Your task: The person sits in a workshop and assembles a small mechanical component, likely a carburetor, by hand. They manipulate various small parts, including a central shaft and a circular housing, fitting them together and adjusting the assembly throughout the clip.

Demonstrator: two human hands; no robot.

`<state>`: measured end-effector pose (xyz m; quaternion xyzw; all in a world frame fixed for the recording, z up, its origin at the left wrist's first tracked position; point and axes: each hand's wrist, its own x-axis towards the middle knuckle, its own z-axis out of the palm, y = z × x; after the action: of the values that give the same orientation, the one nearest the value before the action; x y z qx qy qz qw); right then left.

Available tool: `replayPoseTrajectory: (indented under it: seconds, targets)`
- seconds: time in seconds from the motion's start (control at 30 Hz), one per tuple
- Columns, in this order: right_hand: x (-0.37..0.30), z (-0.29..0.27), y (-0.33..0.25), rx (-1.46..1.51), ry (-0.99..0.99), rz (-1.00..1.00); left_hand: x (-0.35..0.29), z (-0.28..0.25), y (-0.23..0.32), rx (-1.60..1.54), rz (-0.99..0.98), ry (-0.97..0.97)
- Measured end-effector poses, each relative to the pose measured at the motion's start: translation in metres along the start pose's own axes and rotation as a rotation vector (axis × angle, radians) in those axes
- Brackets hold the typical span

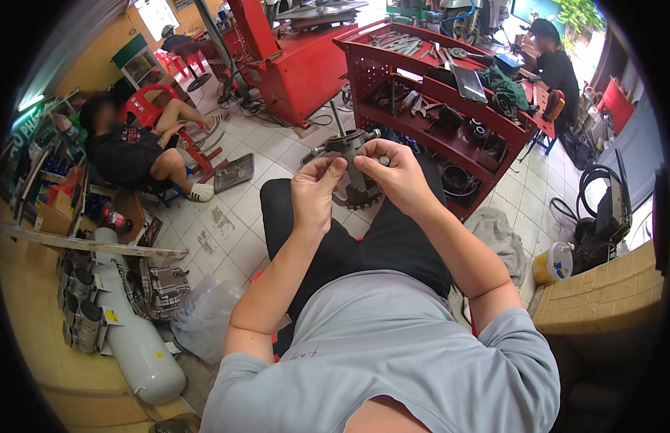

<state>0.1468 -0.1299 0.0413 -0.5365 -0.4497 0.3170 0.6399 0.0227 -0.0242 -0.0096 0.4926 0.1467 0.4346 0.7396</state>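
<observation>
My left hand (319, 189) and my right hand (394, 175) are raised close together above my knees, thumbs and fingers pinched. What sits between the fingertips is too small to make out. A small round metal end (384, 161) shows against my right fingers; whether it is held there cannot be told. Just beyond and below both hands stands a dark metal mechanical part (359, 192) with a toothed lower rim. A thin metal rod (337, 117) rises upright from its top. My fingers hide much of its middle.
A red tool cart (436, 123) with wrenches stands ahead right; a red machine (299, 72) is behind it. One person (129, 155) sits at left, another (551, 72) at far right. A black tray (234, 172) lies on the tiles. At lower left is a grey cylinder (144, 353).
</observation>
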Motion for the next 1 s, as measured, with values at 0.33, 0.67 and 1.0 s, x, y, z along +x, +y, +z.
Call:
replayPoseTrajectory:
  seconds: [0.33, 0.67, 1.0]
  targets:
    - [0.000, 0.002, 0.003, -0.022, -0.039, -0.007, -0.002, 0.001, 0.000, -0.183, -0.122, 0.045]
    - [0.001, 0.004, 0.007, -0.070, 0.011, -0.083, -0.002, 0.004, 0.005, -0.339, -0.224, -0.119]
    - [-0.001, 0.005, 0.003, -0.174, 0.038, -0.137, 0.000, -0.003, 0.010, -0.359, -0.317, -0.225]
